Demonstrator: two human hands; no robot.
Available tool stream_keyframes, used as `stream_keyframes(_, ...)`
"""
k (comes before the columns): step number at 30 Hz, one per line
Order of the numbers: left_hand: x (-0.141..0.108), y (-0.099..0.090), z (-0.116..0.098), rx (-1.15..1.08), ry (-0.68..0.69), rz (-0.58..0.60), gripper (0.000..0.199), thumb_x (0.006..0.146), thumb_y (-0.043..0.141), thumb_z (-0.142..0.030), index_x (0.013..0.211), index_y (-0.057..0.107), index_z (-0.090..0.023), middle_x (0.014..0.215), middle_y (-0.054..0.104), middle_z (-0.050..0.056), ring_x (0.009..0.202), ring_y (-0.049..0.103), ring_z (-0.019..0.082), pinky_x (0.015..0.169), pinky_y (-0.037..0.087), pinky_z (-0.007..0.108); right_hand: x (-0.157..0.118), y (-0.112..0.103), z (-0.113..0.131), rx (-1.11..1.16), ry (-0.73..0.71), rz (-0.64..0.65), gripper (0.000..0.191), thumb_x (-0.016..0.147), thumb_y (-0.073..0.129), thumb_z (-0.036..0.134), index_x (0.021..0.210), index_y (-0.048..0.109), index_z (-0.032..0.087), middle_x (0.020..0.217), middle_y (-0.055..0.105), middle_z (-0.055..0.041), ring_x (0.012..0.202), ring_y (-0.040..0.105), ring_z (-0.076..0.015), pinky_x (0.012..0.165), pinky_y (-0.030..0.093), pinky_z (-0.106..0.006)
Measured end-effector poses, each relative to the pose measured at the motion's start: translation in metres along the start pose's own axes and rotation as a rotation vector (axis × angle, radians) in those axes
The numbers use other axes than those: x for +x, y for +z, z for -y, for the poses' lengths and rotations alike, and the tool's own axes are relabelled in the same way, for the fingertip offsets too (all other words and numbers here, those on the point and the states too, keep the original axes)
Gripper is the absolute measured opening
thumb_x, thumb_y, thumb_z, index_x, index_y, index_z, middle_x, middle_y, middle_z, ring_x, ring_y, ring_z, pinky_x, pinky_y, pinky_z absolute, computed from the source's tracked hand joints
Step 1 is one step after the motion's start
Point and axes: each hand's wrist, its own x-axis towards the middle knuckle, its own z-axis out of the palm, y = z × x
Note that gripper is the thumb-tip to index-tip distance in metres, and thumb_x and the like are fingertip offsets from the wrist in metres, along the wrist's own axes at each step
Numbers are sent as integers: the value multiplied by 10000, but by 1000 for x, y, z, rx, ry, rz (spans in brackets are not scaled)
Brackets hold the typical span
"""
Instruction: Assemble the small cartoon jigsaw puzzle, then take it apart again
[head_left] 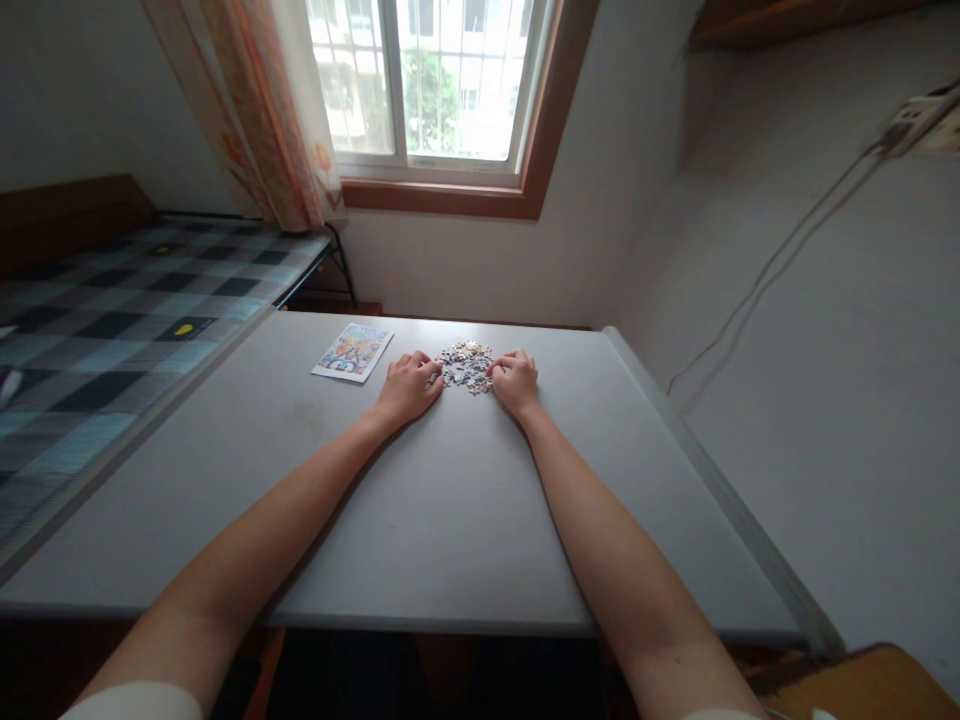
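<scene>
A loose pile of small jigsaw puzzle pieces (466, 366) lies near the far side of the grey-white table (435, 520). At its left edge rests my left hand (411, 386), with bent fingers slightly apart and fingertips against the outer pieces. My right hand (516, 382) is on the opposite edge, its fingers curled and thumb and forefinger close together at the pieces. Whether a piece sits between those fingertips is too small to make out. Left of my left hand, a colourful printed picture sheet (352, 353) with a white border lies flat.
A bed with a checked cover (225, 285) adjoins the table on the left. Behind the table are a window (405, 170) and an orange curtain (262, 120). A white wall runs along the right, with a cable (765, 275) hanging from a socket.
</scene>
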Motion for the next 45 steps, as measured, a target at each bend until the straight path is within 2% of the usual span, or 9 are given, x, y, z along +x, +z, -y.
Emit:
stream_keyframes(6, -1, 0, -1, -66, 145, -10, 363, 929, 487, -369, 1244, 602, -230, 1220, 592, 82, 1105, 531, 248, 948, 411, 401, -2, 1, 1, 6, -72, 51, 271, 731, 515, 129, 565, 698, 239, 907, 611, -52, 940, 490, -235, 932, 383, -410)
stream_keyframes(9, -3, 0, -2, -76, 296, 3, 359, 932, 485, -407, 1241, 609, -273, 1316, 545, 63, 1212, 476, 252, 1023, 363, 417, -3, 2, 2, 38, -108, 97, 264, 741, 535, 140, 618, 733, 263, 952, 626, -40, 975, 489, -238, 957, 371, -415)
stream_keyframes(12, -4, -1, -3, -71, 372, 41, 377, 936, 471, -441, 1255, 604, -289, 1371, 512, 59, 1271, 439, 262, 1068, 318, 437, -2, 1, 2, 70, -119, 115, 239, 760, 551, 171, 699, 757, 276, 966, 630, -37, 984, 500, -237, 961, 372, -414)
stream_keyframes(18, -3, -2, -4, -66, 398, 142, 454, 946, 428, -484, 1346, 527, -293, 1435, 465, 58, 1287, 443, 250, 1091, 294, 430, 1, -5, -3, 49, -100, 134, 202, 761, 566, 199, 715, 753, 261, 896, 609, -43, 959, 516, -231, 943, 383, -406)
stream_keyframes(26, -4, -3, -4, -30, 395, 221, 516, 938, 401, -545, 1425, 407, -377, 1490, 400, 23, 1347, 369, 266, 1106, 238, 459, -2, -4, -1, 27, -183, 213, 187, 767, 599, 225, 793, 771, 293, 957, 628, -36, 993, 504, -232, 958, 367, -413)
stream_keyframes(32, -5, -4, -5, -40, 359, 195, 531, 927, 412, -553, 1406, 444, -327, 1446, 448, 54, 1333, 371, 278, 1115, 221, 459, 2, -14, -5, -23, -146, 199, 82, 736, 690, 322, 745, 740, 257, 910, 614, -41, 975, 511, -240, 936, 375, -414)
stream_keyframes(34, -6, -6, -7, -33, 371, 189, 537, 929, 412, -542, 1422, 419, -330, 1460, 434, 53, 1345, 353, 284, 1117, 211, 464, 2, -17, -5, -39, -157, 214, 128, 714, 732, 382, 722, 733, 254, 904, 612, -41, 977, 510, -243, 935, 370, -416)
stream_keyframes(39, -7, -8, -12, -17, 387, 213, 529, 928, 424, -534, 1433, 388, -379, 1485, 407, 15, 1377, 304, 287, 1127, 175, 471, 0, -19, -5, -59, -244, 265, 99, 731, 743, 373, 780, 763, 289, 909, 635, -37, 962, 506, -228, 930, 356, -405)
stream_keyframes(45, -7, -6, -12, -34, 369, 185, 507, 918, 436, -543, 1388, 455, -355, 1450, 447, 22, 1367, 320, 282, 1119, 200, 456, 2, -26, -7, -107, -342, 277, 143, 758, 723, 375, 659, 749, 274, 872, 670, -35, 955, 490, -234, 921, 349, -409)
